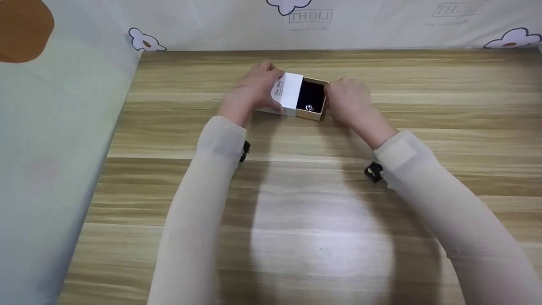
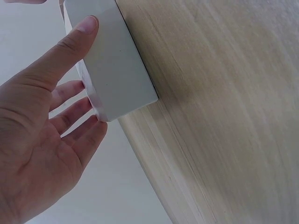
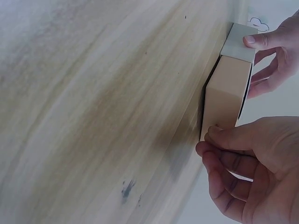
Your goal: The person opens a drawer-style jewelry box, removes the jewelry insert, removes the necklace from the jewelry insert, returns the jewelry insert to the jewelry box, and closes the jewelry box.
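On wood-grain desk (image 1: 169,93): clamping white sleeve (image 1: 292,91) in left grip (image 1: 256,87), pinching tan tray (image 3: 226,91) in right grip (image 1: 349,99); probably light, stiff, crushable, best taken by edges.

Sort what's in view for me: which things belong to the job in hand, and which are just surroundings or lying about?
Job:
white box cover, held by the left fingers
tan tray, pinched by the right fingers
black lining
small silvery piece

Surroundings:
wooden table
flower-printed backdrop
black wrist devices
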Action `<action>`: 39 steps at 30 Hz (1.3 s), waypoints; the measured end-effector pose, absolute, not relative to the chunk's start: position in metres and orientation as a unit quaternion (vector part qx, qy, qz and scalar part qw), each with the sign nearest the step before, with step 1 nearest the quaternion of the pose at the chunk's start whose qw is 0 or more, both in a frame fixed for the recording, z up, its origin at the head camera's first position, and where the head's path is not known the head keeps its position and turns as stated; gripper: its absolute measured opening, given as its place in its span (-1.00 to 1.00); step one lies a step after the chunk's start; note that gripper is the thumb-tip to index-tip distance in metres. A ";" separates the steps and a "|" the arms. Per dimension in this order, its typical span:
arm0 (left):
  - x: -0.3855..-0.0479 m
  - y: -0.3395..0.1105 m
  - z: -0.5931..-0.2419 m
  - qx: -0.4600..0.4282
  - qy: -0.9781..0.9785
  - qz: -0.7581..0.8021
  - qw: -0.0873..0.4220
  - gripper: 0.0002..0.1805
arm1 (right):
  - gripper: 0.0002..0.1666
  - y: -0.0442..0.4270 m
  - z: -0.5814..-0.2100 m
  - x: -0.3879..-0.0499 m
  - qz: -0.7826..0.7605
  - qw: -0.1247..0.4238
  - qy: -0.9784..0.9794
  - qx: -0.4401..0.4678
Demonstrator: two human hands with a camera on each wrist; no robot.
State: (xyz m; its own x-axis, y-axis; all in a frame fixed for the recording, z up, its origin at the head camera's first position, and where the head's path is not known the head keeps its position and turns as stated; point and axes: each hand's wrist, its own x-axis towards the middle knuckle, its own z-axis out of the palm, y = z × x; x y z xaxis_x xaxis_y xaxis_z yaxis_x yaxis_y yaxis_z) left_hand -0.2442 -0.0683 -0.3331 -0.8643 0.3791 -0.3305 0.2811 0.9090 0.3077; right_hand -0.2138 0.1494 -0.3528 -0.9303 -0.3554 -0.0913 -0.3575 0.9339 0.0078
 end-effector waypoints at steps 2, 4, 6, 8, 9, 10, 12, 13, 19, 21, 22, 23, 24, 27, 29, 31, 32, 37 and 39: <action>-0.244 -0.069 -0.333 0.171 0.958 0.124 0.196 0.06 | -0.80 0.150 -0.353 -0.214 0.012 0.047 0.982 -0.181; -0.244 -0.069 -0.334 0.168 0.958 0.125 0.197 0.05 | -0.80 0.150 -0.352 -0.214 0.011 0.051 0.982 -0.181; -0.244 -0.069 -0.334 0.165 0.958 0.125 0.199 0.05 | -0.81 0.150 -0.352 -0.214 0.008 0.058 0.982 -0.178; -0.243 -0.069 -0.334 0.164 0.957 0.127 0.200 0.05 | -0.81 0.151 -0.351 -0.213 0.003 0.064 0.982 -0.176; -0.243 -0.069 -0.334 0.164 0.958 0.128 0.200 0.05 | -0.82 0.151 -0.351 -0.213 0.000 0.066 0.983 -0.174; -0.243 -0.069 -0.334 0.164 0.958 0.129 0.199 0.05 | -0.82 0.151 -0.351 -0.213 -0.003 0.067 0.983 -0.172; -0.244 -0.070 -0.334 0.166 0.957 0.130 0.198 0.06 | -0.81 0.152 -0.352 -0.213 -0.007 0.061 0.983 -0.174; -0.244 -0.070 -0.335 0.169 0.957 0.130 0.197 0.07 | -0.81 0.153 -0.352 -0.212 -0.008 0.058 0.983 -0.176; -0.244 -0.071 -0.337 0.171 0.957 0.124 0.197 0.07 | -0.81 0.156 -0.354 -0.211 -0.020 0.064 0.983 -0.172; -0.244 -0.071 -0.337 0.166 0.958 0.123 0.201 0.07 | -0.81 0.156 -0.353 -0.211 -0.024 0.073 0.983 -0.167; -0.244 -0.070 -0.337 0.165 0.957 0.125 0.202 0.08 | -0.80 0.157 -0.353 -0.211 -0.024 0.076 0.983 -0.165; -0.244 -0.070 -0.337 0.163 0.957 0.126 0.204 0.08 | -0.80 0.157 -0.353 -0.211 -0.025 0.076 0.983 -0.165; -0.244 -0.069 -0.337 0.163 0.957 0.126 0.206 0.09 | -0.79 0.158 -0.352 -0.211 -0.026 0.076 0.983 -0.165; -0.245 -0.068 -0.336 0.165 0.955 0.128 0.210 0.10 | -0.76 0.160 -0.352 -0.209 -0.026 0.068 0.984 -0.164; -0.244 -0.068 -0.334 0.166 0.955 0.127 0.210 0.10 | -0.75 0.162 -0.351 -0.209 -0.029 0.062 0.984 -0.164; -0.244 -0.068 -0.334 0.166 0.956 0.126 0.208 0.10 | -0.75 0.164 -0.352 -0.208 -0.032 0.056 0.984 -0.164; -0.244 -0.068 -0.333 0.165 0.956 0.126 0.208 0.10 | -0.76 0.165 -0.352 -0.208 -0.035 0.054 0.984 -0.164; -0.244 -0.068 -0.332 0.166 0.956 0.121 0.211 0.10 | -0.77 0.167 -0.353 -0.208 -0.042 0.049 0.985 -0.162; -0.244 -0.068 -0.332 0.167 0.956 0.119 0.211 0.10 | -0.77 0.168 -0.353 -0.208 -0.041 0.048 0.985 -0.161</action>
